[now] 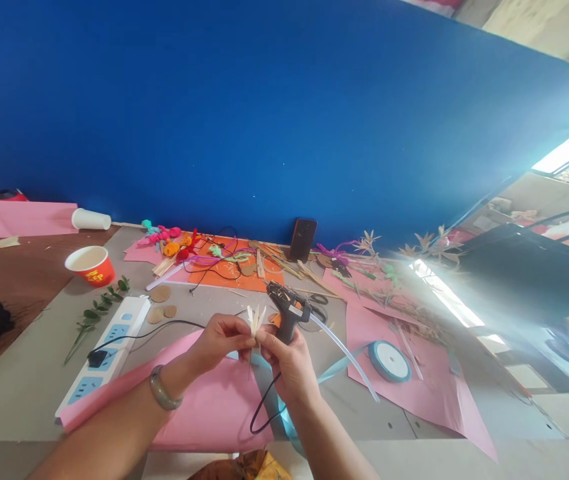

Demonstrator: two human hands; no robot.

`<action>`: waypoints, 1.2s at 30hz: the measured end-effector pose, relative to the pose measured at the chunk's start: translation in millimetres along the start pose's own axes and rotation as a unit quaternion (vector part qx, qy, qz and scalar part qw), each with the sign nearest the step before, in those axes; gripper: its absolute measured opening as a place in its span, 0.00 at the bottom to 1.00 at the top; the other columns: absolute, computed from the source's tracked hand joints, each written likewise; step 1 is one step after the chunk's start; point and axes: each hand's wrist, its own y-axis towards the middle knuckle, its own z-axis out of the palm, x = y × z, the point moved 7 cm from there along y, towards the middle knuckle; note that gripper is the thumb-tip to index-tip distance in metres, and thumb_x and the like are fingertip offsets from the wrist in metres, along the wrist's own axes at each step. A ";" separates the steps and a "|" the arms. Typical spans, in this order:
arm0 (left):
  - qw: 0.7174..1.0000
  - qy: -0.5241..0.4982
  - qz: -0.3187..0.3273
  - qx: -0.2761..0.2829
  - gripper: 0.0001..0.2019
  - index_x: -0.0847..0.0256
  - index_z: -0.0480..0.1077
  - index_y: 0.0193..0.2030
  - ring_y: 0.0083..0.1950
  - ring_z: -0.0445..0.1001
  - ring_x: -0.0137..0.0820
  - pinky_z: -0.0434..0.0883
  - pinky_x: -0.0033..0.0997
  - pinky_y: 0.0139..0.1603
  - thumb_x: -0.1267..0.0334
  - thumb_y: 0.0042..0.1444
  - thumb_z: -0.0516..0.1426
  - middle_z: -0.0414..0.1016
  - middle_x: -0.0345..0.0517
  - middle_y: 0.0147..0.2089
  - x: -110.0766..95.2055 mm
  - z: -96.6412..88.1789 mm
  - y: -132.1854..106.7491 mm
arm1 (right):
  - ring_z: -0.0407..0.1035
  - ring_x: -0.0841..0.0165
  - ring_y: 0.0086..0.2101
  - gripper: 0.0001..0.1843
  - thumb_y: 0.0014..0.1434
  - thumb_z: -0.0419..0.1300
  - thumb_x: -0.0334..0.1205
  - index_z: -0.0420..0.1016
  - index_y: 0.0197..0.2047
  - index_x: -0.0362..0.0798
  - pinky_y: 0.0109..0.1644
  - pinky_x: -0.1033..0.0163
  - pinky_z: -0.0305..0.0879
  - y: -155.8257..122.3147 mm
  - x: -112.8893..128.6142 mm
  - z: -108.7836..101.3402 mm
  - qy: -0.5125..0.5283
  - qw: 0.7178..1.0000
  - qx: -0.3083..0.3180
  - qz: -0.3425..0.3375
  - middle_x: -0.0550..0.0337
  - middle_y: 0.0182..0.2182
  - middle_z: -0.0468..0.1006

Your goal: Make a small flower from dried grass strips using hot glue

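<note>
In front of me, my left hand (pixel 227 339) pinches a small flower-like bundle of pale, flat strips (pixel 255 320) between thumb and fingertips. The strips fan upward, and a thin stem shows below the fingers. My right hand (pixel 291 367) is closed around the handle of a black glue gun (pixel 291 312), its thumb and fingertips also at the base of the bundle. A long translucent glue stick (pixel 347 357) sticks out of the gun's rear. The gun's nozzle points up and left, apart from the strips. Pink paper (pixel 209 407) lies under both hands.
A white power strip (pixel 127 323) with a black plug lies left, near a leafy green sprig (pixel 101 300) and a red paper cup (pixel 91 265). At the back stand a phone (pixel 303 240) and craft scraps on orange paper (pixel 234 273). A blue ribbon spool (pixel 389 361) lies right.
</note>
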 end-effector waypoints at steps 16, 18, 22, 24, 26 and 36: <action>1.000 -0.006 0.012 -0.013 0.13 0.66 0.70 0.22 0.18 0.70 0.25 0.69 0.26 0.23 0.61 0.40 0.69 0.72 0.39 0.17 -1.5 -2.3 0.2 | 0.55 0.76 0.18 0.15 0.42 0.69 0.37 0.66 0.29 0.46 0.22 0.68 0.49 -7.2 7.8 0.4 -0.060 0.996 -0.032 -0.060 0.67 0.17 0.70; 1.000 -0.007 0.015 -0.015 0.13 0.66 0.69 0.22 0.18 0.70 0.25 0.69 0.25 0.22 0.62 0.40 0.69 0.72 0.39 0.19 -1.8 -3.0 0.5 | 0.55 0.76 0.18 0.16 0.42 0.69 0.37 0.66 0.31 0.47 0.22 0.68 0.49 -8.6 9.5 0.3 -0.067 0.995 -0.041 -0.069 0.67 0.17 0.71; 1.000 0.002 0.021 -0.017 0.13 0.66 0.69 0.22 0.18 0.70 0.25 0.68 0.24 0.22 0.62 0.40 0.69 0.73 0.39 0.20 -3.3 -3.9 0.1 | 0.56 0.76 0.18 0.17 0.43 0.69 0.37 0.65 0.32 0.47 0.21 0.68 0.50 -11.9 12.7 3.0 -0.084 0.993 -0.045 -0.073 0.66 0.18 0.73; 1.000 0.004 0.024 -0.016 0.12 0.66 0.70 0.22 0.18 0.70 0.25 0.67 0.24 0.22 0.63 0.41 0.68 0.72 0.39 0.19 -4.3 -3.9 -0.6 | 0.56 0.76 0.18 0.16 0.43 0.69 0.37 0.65 0.31 0.47 0.22 0.67 0.51 -12.8 13.5 4.6 -0.088 0.993 -0.039 -0.076 0.66 0.18 0.72; 1.000 0.004 0.025 -0.014 0.12 0.66 0.70 0.22 0.19 0.70 0.25 0.67 0.24 0.22 0.64 0.42 0.68 0.72 0.39 0.19 -4.7 -3.3 -0.9 | 0.55 0.76 0.18 0.14 0.44 0.68 0.37 0.65 0.29 0.47 0.22 0.67 0.52 -12.9 13.4 5.0 -0.088 0.992 -0.033 -0.082 0.67 0.18 0.71; 1.000 -0.005 0.026 -0.005 0.11 0.65 0.72 0.24 0.18 0.69 0.25 0.66 0.24 0.23 0.63 0.42 0.68 0.72 0.39 0.18 0.8 -5.8 1.5 | 0.55 0.75 0.19 0.09 0.48 0.66 0.40 0.69 0.28 0.47 0.23 0.67 0.53 -13.3 16.0 -0.1 -0.108 0.988 -0.046 -0.099 0.68 0.18 0.65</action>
